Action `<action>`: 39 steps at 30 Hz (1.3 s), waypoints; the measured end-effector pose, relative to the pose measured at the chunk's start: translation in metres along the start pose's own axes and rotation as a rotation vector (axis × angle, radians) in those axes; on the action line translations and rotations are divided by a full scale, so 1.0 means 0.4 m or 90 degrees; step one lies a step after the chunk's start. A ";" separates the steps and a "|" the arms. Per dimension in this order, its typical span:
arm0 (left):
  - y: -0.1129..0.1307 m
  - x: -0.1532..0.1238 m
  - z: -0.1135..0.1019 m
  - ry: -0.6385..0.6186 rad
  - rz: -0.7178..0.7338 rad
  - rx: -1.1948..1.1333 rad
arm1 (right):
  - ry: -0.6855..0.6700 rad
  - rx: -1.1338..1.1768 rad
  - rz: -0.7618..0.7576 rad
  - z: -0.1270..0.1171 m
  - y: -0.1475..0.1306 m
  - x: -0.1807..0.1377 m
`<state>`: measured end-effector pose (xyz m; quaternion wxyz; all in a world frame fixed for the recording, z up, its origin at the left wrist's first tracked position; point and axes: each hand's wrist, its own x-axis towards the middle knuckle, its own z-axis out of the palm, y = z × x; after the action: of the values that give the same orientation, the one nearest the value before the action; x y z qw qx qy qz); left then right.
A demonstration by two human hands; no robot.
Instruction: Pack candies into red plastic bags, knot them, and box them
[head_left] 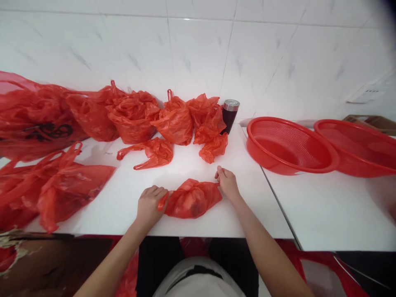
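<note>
A crumpled red plastic bag (pixel 191 199) lies on the white table (pixel 123 206) near its front edge. My left hand (pixel 150 204) has its fingers curled round the bag's left end, at a handle loop. My right hand (pixel 227 181) pinches the bag's right end, fingers closed on the plastic. The bag is stretched between the two hands. It bulges in the middle; I cannot tell what is inside.
Several more red plastic bags (pixel 133 113) lie along the back and left side. A dark tumbler with a metal lid (pixel 229 115) stands by the tiled wall. Two red plastic colander baskets (pixel 291 144) sit on the right table.
</note>
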<state>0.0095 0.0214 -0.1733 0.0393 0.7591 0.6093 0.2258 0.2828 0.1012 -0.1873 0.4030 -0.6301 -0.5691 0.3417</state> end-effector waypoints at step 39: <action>0.135 0.059 -0.187 -0.086 0.040 -0.272 | -0.177 0.385 -0.219 -0.081 -0.318 -0.118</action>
<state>0.0329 0.0139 -0.0811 0.2328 0.7658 0.5195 0.2993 0.2500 0.0541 -0.0602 0.5412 -0.3258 -0.5892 0.5037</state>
